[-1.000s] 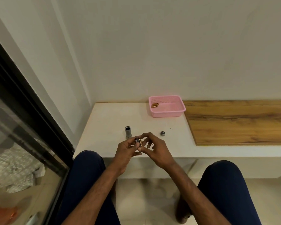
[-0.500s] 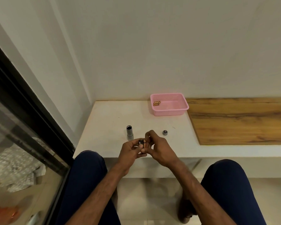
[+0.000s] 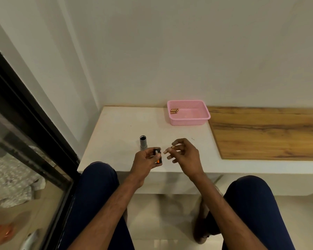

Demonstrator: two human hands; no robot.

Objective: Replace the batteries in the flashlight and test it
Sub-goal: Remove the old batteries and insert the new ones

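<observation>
Centre frame, over worktop: left hand grip holds black battery holder; right hand pinches small battery.

A white table stood in the corner against a plain pale wall. A wood-grain panel covered its right part. A pink perforated plastic basket sat near the back edge, just left of the panel. A black-framed glass door ran along the left, with patterned cloth behind the glass. Pale floor tiles lay below.
</observation>
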